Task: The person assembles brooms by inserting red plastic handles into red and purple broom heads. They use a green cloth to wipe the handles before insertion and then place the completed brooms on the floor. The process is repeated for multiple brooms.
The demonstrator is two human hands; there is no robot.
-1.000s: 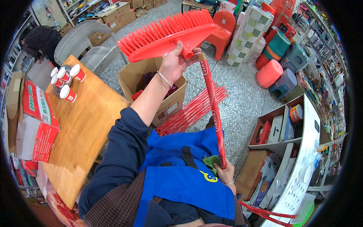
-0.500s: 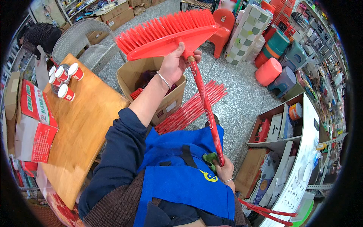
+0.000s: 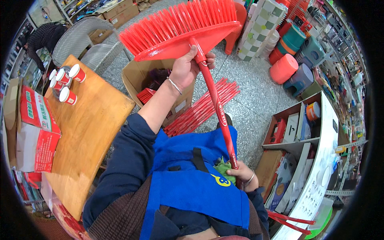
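Note:
A red broom is held up before me, its bristles pointing away. My left hand is closed around the socket of the broom head, thumb on top. The red patterned broom handle runs from the socket down toward my blue apron. Near the handle's lower end my right hand wraps round it, with a crumpled green cloth between the palm and the handle. Several loose red handles lie in a bundle on the floor beyond.
An open cardboard box with red and dark things stands behind my left forearm. On the left, a wooden table bears paper cups and a red-white carton. To the right stands a white counter with shelves. A person bends at far left.
The broom head has risen and come closer. The bare thread seen below the socket is now hidden, with the handle seated in it. My right hand has turned and shifted slightly right.

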